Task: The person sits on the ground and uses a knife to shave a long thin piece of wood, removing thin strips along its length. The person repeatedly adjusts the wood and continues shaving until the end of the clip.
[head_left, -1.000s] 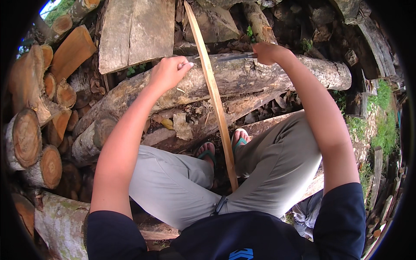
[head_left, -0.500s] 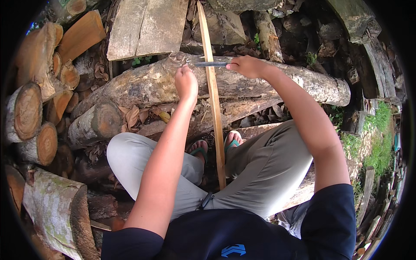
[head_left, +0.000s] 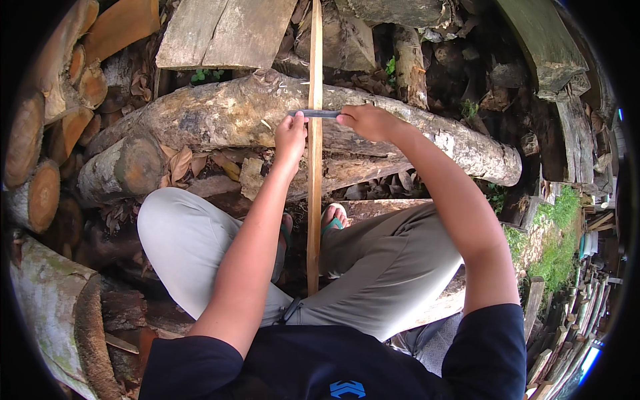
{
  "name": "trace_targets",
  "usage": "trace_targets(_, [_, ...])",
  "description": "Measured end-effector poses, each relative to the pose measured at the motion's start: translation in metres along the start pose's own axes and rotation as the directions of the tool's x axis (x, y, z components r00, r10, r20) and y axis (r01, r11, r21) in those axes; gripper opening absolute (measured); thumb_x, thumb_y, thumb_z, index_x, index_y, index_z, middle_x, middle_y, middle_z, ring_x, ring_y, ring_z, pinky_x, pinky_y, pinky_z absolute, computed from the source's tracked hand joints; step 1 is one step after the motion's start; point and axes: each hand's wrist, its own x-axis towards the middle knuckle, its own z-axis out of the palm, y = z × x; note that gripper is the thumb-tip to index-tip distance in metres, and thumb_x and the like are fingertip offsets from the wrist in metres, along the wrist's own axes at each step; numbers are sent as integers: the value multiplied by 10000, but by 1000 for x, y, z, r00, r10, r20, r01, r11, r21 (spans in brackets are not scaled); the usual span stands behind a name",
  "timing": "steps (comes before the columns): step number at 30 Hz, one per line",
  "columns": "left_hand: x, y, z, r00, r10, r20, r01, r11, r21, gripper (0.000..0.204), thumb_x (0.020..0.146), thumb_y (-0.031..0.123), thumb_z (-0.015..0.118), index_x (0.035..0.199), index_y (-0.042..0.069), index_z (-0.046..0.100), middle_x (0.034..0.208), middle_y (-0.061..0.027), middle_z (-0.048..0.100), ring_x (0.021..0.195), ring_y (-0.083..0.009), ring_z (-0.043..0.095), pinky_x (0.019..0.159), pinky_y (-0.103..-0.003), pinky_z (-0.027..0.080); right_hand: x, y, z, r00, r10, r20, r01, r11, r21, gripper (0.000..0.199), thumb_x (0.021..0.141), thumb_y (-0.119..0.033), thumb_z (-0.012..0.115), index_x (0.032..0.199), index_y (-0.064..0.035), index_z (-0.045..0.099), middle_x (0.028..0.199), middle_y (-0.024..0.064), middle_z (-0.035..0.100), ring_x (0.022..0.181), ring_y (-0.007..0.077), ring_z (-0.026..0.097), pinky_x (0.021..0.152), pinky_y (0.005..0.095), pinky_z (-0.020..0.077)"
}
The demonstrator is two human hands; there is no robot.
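Nearer the person now, the straight, dark grey metal blade [head_left: 324, 114] has slid down from the far edge of the thick, pale-barked log [head_left: 220, 113] to about midway between its far and near edges. Now 2 hands grasp it, 1 at each end. Curled tightly, the left hand [head_left: 291, 139] pinches the left end with its thumb on top, and a short tip juts past it. Closed as well, the right hand [head_left: 371, 123] grips the right end.

Between them, the blade lies crosswise on the long, narrow, light-brown wooden strip [head_left: 315, 200], which crosses the middle of the log and reaches down between the person's legs. Its upper end is cut off by the picture's border. Any handle inside the right hand is hidden, most fingers are out of sight, and the blade's cutting edge is too small to make out.

Counted: 1 blade, 1 strip, 1 short round log [head_left: 139, 167] beside the left end of the thick log, and 2 feet in green sandals, the left foot [head_left: 287, 221] mostly covered by the forearm, the right foot [head_left: 335, 217] plainer.
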Motion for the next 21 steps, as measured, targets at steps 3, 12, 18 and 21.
trace_targets(3, [2, -5, -2, 998, -55, 14, 57, 982, -180, 299, 1053, 325, 546, 910, 69, 607, 699, 44, 461, 514, -55, 344, 441, -258, 263, -1, -12, -4, 1000, 4, -13, -6, 996, -93, 641, 1052, -597, 286, 1087, -62, 638, 955, 165, 697, 997, 360, 670, 918, 507, 489])
trace_targets(12, [10, -12, 1, 979, -159, -128, 119, 953, -278, 247, 974, 267, 694, 1081, 46, 672, 1012, -15, 697, 504, -36, 345, 411, -226, 252, 5, -22, 11, 996, 7, -93, -31, 966, -257, 651, 1050, -597, 299, 1056, -60, 667, 869, 182, 717, 903, 377, 704, 844, 518, 539])
trace_targets(18, [16, -14, 11, 963, -120, -240, 43, 952, -304, 289, 942, 258, 745, 1062, -3, 716, 867, -22, 705, 494, -40, 331, 406, -236, 245, 9, -17, 24, 983, -41, -177, -24, 935, -354, 637, 1052, -582, 318, 1012, -64, 686, 808, 192, 724, 805, 364, 731, 753, 488, 597])
trace_targets(21, [17, -15, 10, 967, -109, -229, 46, 963, -264, 269, 943, 258, 745, 1033, 5, 731, 698, 32, 597, 480, -40, 310, 407, -243, 234, 11, -18, 24, 988, -9, -153, -44, 939, -340, 628, 1053, -574, 332, 989, -62, 690, 794, 197, 719, 782, 367, 731, 737, 490, 599])
